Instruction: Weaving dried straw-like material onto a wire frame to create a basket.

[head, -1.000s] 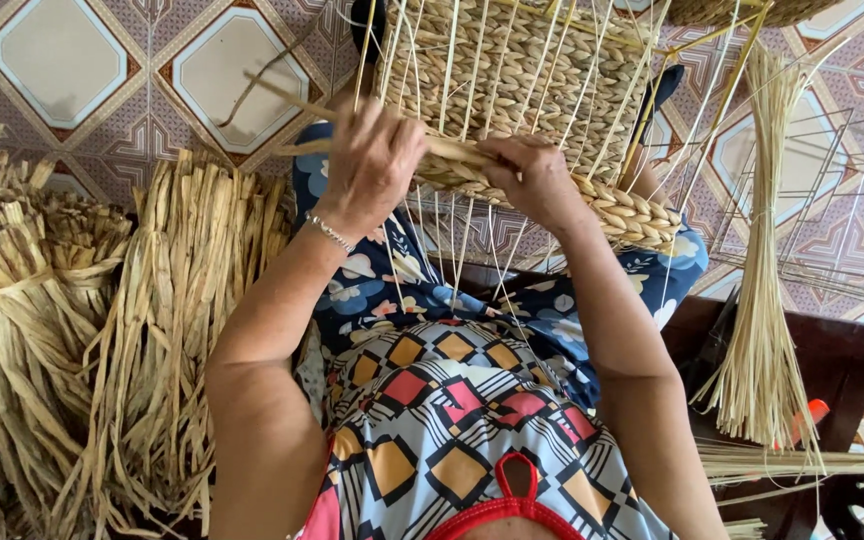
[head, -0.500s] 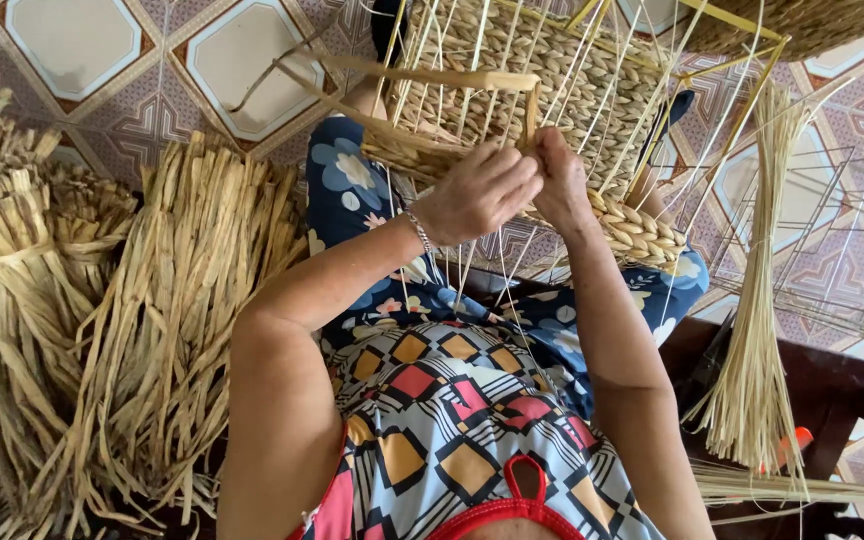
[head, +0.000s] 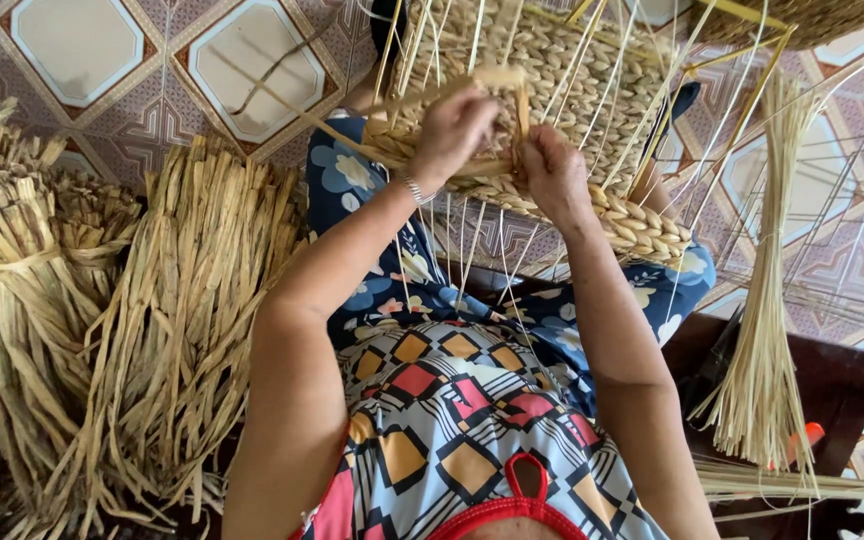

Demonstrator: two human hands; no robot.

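**Both hands on the woven edge of the basket**

Here I look down on a half-woven basket (head: pixel 552 70) resting against the knees, its wire frame still bare along the lower part, with thin upright wires running down toward the lap. A thick braided rim (head: pixel 642 225) of pale straw runs slantwise across the frame's lower edge. My left hand (head: pixel 452 130) sits closed on a flat straw strand (head: pixel 497 80) right at the weave; the fingers are curled in and pinching it. My right hand (head: pixel 550 170) is just beside it, fingers bent and pressed onto the braid. The strand rises between the two hands, and I take the right to be gripping it too, though I cannot see its fingertips clearly. The two hands nearly touch. A thin bracelet (head: pixel 414 190) shows at the left wrist.

On the left of the view, big bundles of dried straw (head: pixel 182 330) lie on the patterned tiled floor (head: pixel 82 50), tied in sheaves. On the right, a slim bunch of finer stalks (head: pixel 767 330) hangs down in front of a dark wooden stool (head: pixel 852 380), and bare wire frames (head: pixel 842 230) stand behind it. A small orange thing near the stool is too small to make out.
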